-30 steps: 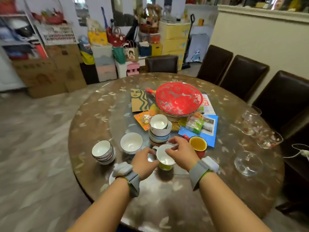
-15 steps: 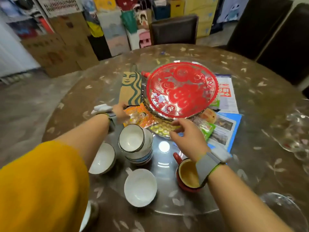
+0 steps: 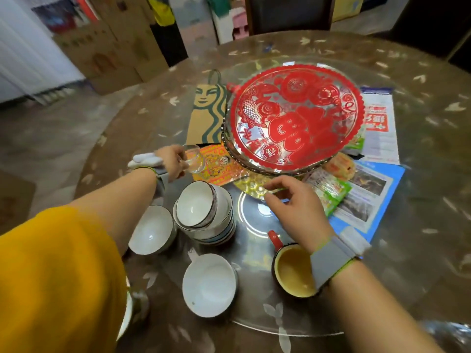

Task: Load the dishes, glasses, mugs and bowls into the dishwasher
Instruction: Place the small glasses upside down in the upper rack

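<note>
Since 0.5 s ago your left hand (image 3: pixel 172 161) has closed its fingers on a small glass (image 3: pixel 195 159), raised beside the red dish (image 3: pixel 295 118); right hand (image 3: pixel 293 207) hovers w/ fingers relaxed, holding nothing, over the counter (image 3: pixel 420 225).

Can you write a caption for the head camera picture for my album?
Left hand holds a small clear glass beside the red-patterned platter; right hand hovers by stacked bowls.

FREE: bare glass turntable (image 3: pixel 254 217) between stacked bowls (image 3: pixel 204 212) and red mug (image 3: pixel 293 271) | BLOCKED far: red-patterned glass dish (image 3: pixel 295 118), snack packets (image 3: pixel 328 189) | BLOCKED near: white cup (image 3: pixel 209 284)
</note>
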Tool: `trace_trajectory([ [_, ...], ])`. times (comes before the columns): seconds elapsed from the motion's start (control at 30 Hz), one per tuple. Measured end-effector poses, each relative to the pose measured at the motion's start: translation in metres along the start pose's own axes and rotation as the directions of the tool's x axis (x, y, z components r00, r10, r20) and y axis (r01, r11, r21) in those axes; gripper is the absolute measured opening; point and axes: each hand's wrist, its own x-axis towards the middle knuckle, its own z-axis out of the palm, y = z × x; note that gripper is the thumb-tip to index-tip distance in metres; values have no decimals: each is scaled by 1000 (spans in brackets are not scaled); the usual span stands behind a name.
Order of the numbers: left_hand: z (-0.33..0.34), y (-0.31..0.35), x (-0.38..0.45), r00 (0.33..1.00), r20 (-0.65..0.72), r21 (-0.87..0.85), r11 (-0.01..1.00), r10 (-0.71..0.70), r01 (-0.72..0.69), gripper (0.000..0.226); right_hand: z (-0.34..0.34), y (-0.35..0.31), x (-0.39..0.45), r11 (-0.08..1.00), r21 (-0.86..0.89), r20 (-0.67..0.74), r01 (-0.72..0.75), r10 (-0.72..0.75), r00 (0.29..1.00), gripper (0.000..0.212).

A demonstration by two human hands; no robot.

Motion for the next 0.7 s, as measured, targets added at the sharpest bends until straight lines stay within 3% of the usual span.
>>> trace_trajectory([
  [0.13,-51,1,-29,973,-222,14,998,65,-64,46,16,-36,-2,992,62,0,106,-106,994,12],
  [0.23,-90,3,-80,932,-351,-58,991,93,-120,53,39,-76,-28,972,127,0,199,-201,980,14],
  [0.33,-123,-11,-143,929,-352,-191,962,118,-195,56,74,-120,-57,954,143,61,264,-274,960,21],
  [0.4,-143,-35,-191,933,-344,-311,925,105,-219,52,106,-148,-83,956,145,141,254,-274,951,38],
  [0.47,-173,-92,-263,926,-377,-464,865,2,-191,49,166,-187,-134,948,159,270,277,-312,911,52],
  [0.57,-191,-172,-348,922,-350,-652,751,-168,-110,40,247,-220,-204,942,223,391,249,-321,863,54],
  [0.63,-206,-250,-421,875,-374,-729,681,-306,-74,34,326,-244,-268,947,195,499,254,-319,806,54],
  [0.7,-227,-346,-516,785,-407,-769,639,-467,-19,31,422,-276,-358,950,234,641,207,-311,702,47],
])
